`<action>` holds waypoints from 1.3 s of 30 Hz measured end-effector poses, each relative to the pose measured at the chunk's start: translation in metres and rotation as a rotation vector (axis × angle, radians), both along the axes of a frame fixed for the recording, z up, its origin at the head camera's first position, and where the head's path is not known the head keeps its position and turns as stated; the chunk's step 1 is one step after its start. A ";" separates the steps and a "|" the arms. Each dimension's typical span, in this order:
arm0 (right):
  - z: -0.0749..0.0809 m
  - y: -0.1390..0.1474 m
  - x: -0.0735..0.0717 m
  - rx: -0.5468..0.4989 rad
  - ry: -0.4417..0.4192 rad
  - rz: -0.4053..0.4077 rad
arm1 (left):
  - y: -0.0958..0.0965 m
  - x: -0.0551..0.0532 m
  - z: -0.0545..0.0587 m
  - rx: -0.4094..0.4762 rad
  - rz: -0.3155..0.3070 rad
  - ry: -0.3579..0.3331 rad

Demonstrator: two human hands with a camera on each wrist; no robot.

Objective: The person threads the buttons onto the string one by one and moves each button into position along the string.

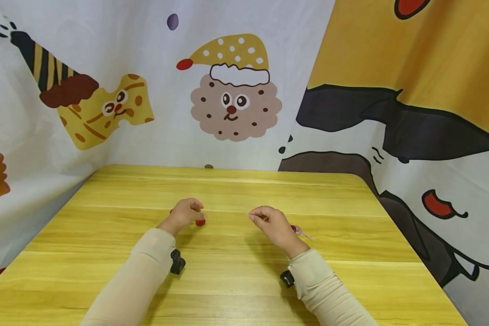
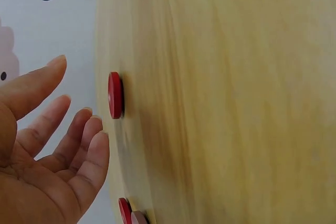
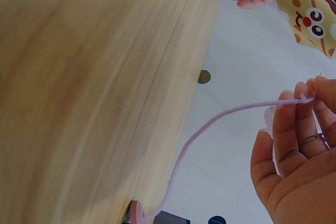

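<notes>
My right hand pinches the end of a pale pink yarn between thumb and fingertips, off the table. In the right wrist view the yarn curves down to a pink disc at the table. Hovering at the left, my left hand has relaxed, apart fingers and holds nothing. Just beyond its fingertips in the left wrist view, a red disc lies flat on the table. Another red disc shows below it, beside a pinkish piece, both cut off by the frame edge.
The wooden table has a far edge against a hanging cartoon cloth. By my right wrist in the head view lies a small dark red piece, close to the pink disc. Black cameras sit under both wrists.
</notes>
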State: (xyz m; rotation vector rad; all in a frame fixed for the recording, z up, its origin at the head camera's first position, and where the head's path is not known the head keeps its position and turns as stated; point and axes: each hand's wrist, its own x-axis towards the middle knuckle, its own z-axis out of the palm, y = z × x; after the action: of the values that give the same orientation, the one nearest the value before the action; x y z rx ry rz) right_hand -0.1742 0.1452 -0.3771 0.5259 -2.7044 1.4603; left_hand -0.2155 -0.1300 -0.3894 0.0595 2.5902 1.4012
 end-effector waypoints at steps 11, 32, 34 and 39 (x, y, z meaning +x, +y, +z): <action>0.000 0.000 0.000 -0.001 -0.010 -0.010 | -0.001 -0.004 -0.002 -0.081 -0.086 -0.029; 0.001 0.000 0.000 -0.006 -0.032 -0.015 | -0.002 -0.008 -0.011 -0.238 -0.145 0.057; 0.001 0.000 -0.001 -0.005 -0.029 -0.015 | -0.001 -0.008 -0.010 -0.253 -0.149 0.056; 0.000 0.000 0.000 -0.001 -0.037 -0.019 | 0.000 -0.007 -0.009 -0.271 -0.150 0.044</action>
State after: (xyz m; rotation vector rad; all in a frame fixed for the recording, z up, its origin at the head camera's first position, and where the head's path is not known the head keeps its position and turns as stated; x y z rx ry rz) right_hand -0.1746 0.1454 -0.3767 0.4771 -2.7290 1.4810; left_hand -0.2221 -0.1304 -0.3980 0.2415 2.7210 1.0015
